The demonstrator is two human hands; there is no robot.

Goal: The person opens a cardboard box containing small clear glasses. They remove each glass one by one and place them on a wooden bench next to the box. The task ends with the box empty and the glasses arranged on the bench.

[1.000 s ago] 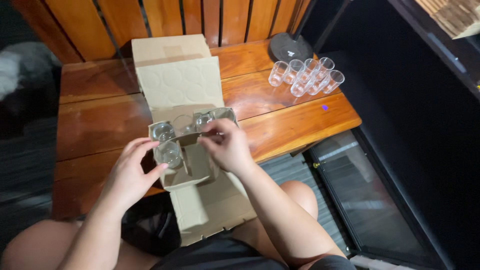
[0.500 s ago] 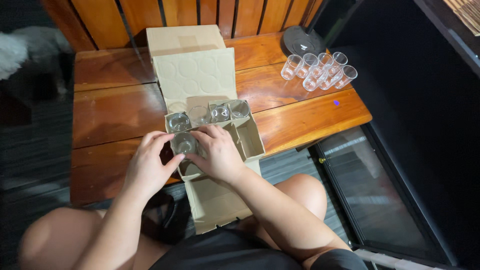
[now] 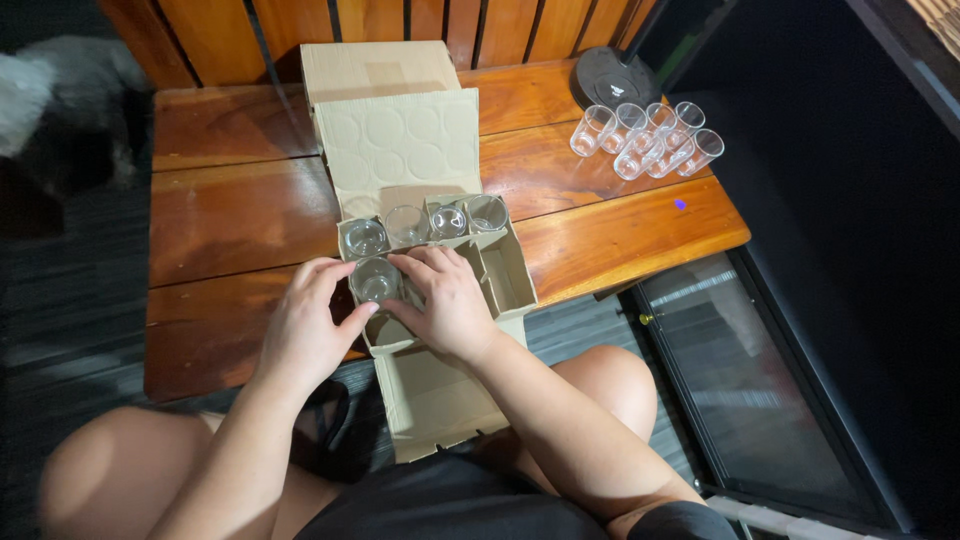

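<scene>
An open cardboard box (image 3: 512,278) with dividers rests at the near edge of a wooden table (image 3: 230,220). Its back row holds several clear glasses (image 3: 427,224), each upright in a cell. Both hands meet over a glass (image 3: 376,279) in the front left cell. My left hand (image 3: 308,328) grips that glass from the left. From the right, my right hand (image 3: 445,300) has its fingers on the same glass. The cells at the front right are empty.
The box lid (image 3: 402,140) lies flat behind the box, and a flap (image 3: 435,405) hangs over my lap. Several more clear glasses (image 3: 645,140) stand at the table's far right beside a black round object (image 3: 610,76). A dark cabinet (image 3: 760,380) stands to the right.
The view has shifted slightly. My hands have stayed together at the front left cell, with the glass now sitting lower in the box.
</scene>
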